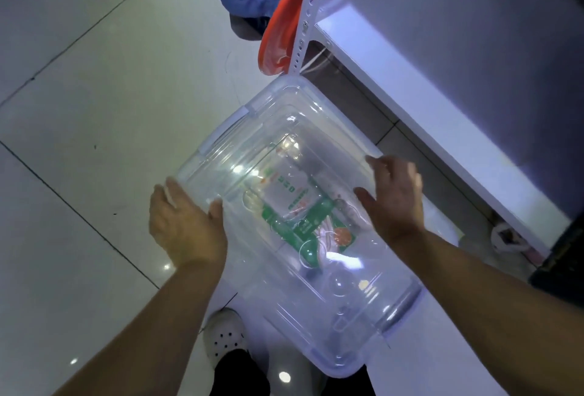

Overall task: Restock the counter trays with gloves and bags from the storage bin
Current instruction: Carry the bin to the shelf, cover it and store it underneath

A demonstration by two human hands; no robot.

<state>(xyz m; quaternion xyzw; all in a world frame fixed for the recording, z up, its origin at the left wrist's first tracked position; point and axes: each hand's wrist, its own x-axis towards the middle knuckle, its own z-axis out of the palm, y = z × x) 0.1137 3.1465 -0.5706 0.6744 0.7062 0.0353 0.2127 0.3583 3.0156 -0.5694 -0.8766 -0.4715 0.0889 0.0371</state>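
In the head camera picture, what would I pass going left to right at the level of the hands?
Floor tiles → left hand → green packet inside the clear storage bin → right hand → white shelf.

Dim, bluish light. Glare patches sit on the clear bin lid (316,130) between the left hand (186,225) and right hand (395,196). Small lamp reflections dot the glossy floor tiles (94,143) below the left hand. The whole frame is soft, with bent edges.

green packet (303,225): print unreadable through glaring lid (316,105) | orange basin (278,32): partly behind shelf post (305,16)
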